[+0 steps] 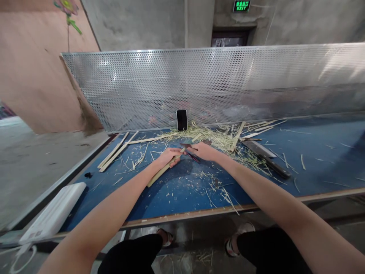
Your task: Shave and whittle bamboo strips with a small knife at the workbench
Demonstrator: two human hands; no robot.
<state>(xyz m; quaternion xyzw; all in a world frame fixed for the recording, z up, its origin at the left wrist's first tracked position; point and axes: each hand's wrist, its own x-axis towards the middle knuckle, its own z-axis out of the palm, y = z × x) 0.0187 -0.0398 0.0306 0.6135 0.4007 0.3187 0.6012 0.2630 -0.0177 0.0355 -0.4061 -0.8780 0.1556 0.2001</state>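
Note:
My left hand (170, 156) is closed round a pale bamboo strip (159, 175), which slants down toward the table's front edge. My right hand (203, 151) is closed on what looks like a small dark knife (186, 145), its blade reaching left to the strip's upper end. A thin dark and reddish piece (194, 156) shows under the right fingers; I cannot make out what it is. Both hands are close together over the blue tabletop (171, 201). Behind them lies a heap of thin bamboo shavings (213, 136).
A cleaver (265, 156) lies to the right among shavings. Bamboo strips (116, 152) lie at the left, more (262, 127) at the back right. A phone (181, 120) leans on the perforated metal panel (159, 83). A white power strip (54, 213) occupies the left front corner.

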